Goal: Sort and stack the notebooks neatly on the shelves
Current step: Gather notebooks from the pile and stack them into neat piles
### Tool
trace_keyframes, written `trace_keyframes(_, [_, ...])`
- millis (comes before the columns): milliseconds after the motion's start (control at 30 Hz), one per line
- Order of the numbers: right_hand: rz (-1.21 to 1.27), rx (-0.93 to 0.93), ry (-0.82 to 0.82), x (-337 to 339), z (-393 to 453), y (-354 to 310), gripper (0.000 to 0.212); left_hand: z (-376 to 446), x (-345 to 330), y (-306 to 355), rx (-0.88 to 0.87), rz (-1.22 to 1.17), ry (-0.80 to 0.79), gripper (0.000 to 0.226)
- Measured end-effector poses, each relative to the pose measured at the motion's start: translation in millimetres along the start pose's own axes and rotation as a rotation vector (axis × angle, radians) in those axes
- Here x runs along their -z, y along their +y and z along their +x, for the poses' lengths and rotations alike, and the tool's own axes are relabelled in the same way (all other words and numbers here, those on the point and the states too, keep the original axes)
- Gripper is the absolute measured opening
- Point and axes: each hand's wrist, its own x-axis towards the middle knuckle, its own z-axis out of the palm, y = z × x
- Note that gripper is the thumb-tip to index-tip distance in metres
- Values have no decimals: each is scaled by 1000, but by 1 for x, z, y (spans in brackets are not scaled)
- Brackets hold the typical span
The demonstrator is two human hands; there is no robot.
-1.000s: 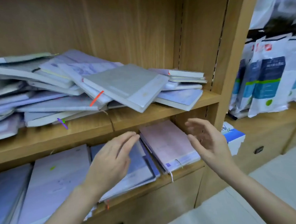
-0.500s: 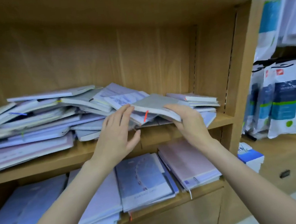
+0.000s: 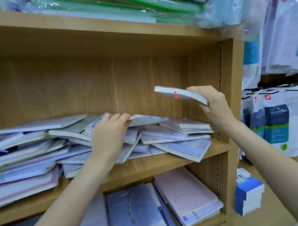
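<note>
We see the right hand point(image 3: 213, 104) at about 2 o'clock, raised above the middle shelf point(image 3: 165, 162), fingers and thumb curled around one end of a grey notebook point(image 3: 180, 94). That notebook is lifted clear of the pile, tilted, far end pointing toward 10 o'clock, with a red ribbon marker point(image 3: 175, 94) hanging from its edge. It touches nothing but the hand.

The left hand point(image 3: 109, 133) sits near centre, on top of the messy notebook pile point(image 3: 41, 148). Its fingers are bent over the near edge of a pale patterned notebook point(image 3: 148, 119), thumb hidden underneath, so we read it as pinching that edge. This notebook lies on top of the heap, its free end sticking out toward 3 o'clock.

The pile spreads across the middle shelf from 9 o'clock to about 3 o'clock, books overlapping at odd angles. A small tidier stack point(image 3: 186, 128) sits at the right end, just under the raised notebook.

On the lower shelf, at 6 o'clock, a blue notebook point(image 3: 135, 212) and a pink notebook point(image 3: 183, 189) lie flat side by side. A blue-and-white box point(image 3: 247, 194) stands on the floor at 4 o'clock. Plastic-wrapped packs point(image 3: 137, 4) lie on the top shelf at 12 o'clock.
</note>
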Motion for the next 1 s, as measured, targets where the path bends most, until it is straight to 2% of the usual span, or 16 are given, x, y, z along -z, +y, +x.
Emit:
trace_keyframes(67, [-141,-174,-257,-7,-11,41,35,9,-9,5,-26,19,0,25])
trace_keyframes(133, [-262,-470,-602,-9,-33,66,40,11,-21,11,-68,15,-9,25])
trace_keyframes(167, [-303,-528,-676,-10,-44,72,40,12,-28,14,-93,9,-13,26])
trace_keyframes(333, [-507,-451,-509,-25,-61,68,33,21,-55,40,-135,-46,-64,27])
trace_keyframes(467, [-576,-604,-541,-31,-56,67,29,34,-67,63,-61,-107,-111,14])
trace_keyframes(500, [-561,-573,-566,-31,-54,62,36,38,-70,68,-31,-137,-143,16])
trace_keyframes(567, [-375,-365,-599,-32,-44,43,65,43,-77,75,6,-206,-245,22])
trace_keyframes(633, [-60,-199,-574,-36,-31,20,72,46,-79,80,-12,-251,-293,23])
trace_keyframes(700, [-4,-148,-592,-49,-24,4,58,42,-73,81,-51,-223,-310,22])
trace_keyframes(833, [-369,-51,-628,-80,-27,-19,29,18,-52,48,-176,-46,-185,24])
trace_keyframes(900, [-396,-75,-457,-84,-22,-17,25,7,-39,21,-158,4,-143,44])
trace_keyframes(967, [-276,-101,-197,-79,-14,-6,18,2,-20,1,-129,77,-247,70])
trace_keyframes(1000, [-240,-105,-75,-77,-10,1,16,2,-12,-7,-101,112,-333,76])
